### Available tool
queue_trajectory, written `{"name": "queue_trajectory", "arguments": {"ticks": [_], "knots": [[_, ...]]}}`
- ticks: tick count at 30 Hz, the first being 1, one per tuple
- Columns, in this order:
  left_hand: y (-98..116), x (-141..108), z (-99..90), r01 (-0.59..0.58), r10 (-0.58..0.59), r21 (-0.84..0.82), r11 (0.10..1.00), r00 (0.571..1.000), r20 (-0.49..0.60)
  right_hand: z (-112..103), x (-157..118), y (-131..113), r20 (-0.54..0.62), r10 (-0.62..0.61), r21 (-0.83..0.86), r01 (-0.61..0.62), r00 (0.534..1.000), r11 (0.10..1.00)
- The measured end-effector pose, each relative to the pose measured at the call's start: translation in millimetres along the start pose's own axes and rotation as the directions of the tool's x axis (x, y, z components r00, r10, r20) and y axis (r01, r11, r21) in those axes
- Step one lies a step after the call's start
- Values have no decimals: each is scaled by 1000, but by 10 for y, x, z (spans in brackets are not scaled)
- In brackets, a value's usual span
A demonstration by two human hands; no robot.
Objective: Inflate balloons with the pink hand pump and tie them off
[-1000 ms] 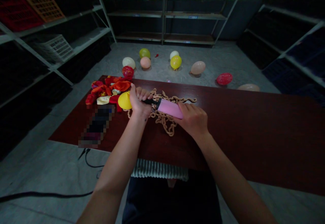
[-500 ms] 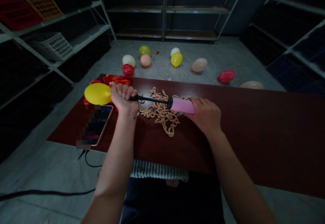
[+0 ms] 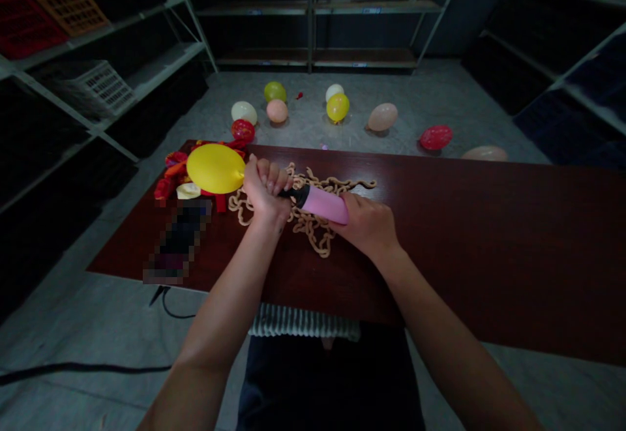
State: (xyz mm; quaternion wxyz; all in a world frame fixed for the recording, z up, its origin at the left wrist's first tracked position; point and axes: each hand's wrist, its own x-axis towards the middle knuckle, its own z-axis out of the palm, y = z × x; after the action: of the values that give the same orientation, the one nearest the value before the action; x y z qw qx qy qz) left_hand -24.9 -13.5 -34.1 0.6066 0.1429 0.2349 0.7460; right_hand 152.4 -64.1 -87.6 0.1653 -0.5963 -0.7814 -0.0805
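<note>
A yellow balloon [image 3: 216, 168], rounded and inflated, sticks out to the left of my left hand [image 3: 267, 190]. The fingers of that hand are wrapped round the balloon's neck and the black end of a hand pump. My right hand [image 3: 368, 223] grips the pink barrel of the pump [image 3: 325, 205] from the right. Little of the black rod shows between my left hand and the barrel. Beneath the pump, a tangled beige cord [image 3: 320, 244] lies on the dark red table [image 3: 464, 235].
Red and orange cloth-like items [image 3: 171, 177] lie at the table's left end, beside a pale uninflated balloon [image 3: 188, 190] and a partly pixelated phone [image 3: 180, 238]. Several inflated balloons rest on the floor [image 3: 303, 131] beyond the table. Metal shelves [image 3: 376, 7] stand behind and at both sides.
The pink barrel and my left hand have come closer together, so the rod between them is mostly hidden. The yellow balloon has shifted right with my left hand and looks rounder.
</note>
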Motion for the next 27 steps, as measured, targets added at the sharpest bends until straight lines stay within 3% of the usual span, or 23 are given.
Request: {"name": "queue_trajectory", "arguments": {"ticks": [6, 11, 15, 21, 27], "knots": [[49, 53, -31, -20, 21, 11, 1000, 998, -61, 48, 47, 39, -74, -31, 37, 34, 997, 999], [136, 78, -44, -29, 28, -17, 999, 999, -38, 24, 73, 29, -120, -47, 49, 54, 992, 997], [201, 89, -53, -56, 58, 30, 998, 995, -76, -14, 75, 80, -149, -74, -13, 73, 986, 997], [359, 136, -98, -144, 145, 18, 989, 985, -93, -71, 88, 269, -189, -45, -167, 13, 981, 986], [539, 191, -197, -238, 240, 33, 971, 968, -73, -90, 80, 486, -228, 62, -163, -101, 972, 981]]}}
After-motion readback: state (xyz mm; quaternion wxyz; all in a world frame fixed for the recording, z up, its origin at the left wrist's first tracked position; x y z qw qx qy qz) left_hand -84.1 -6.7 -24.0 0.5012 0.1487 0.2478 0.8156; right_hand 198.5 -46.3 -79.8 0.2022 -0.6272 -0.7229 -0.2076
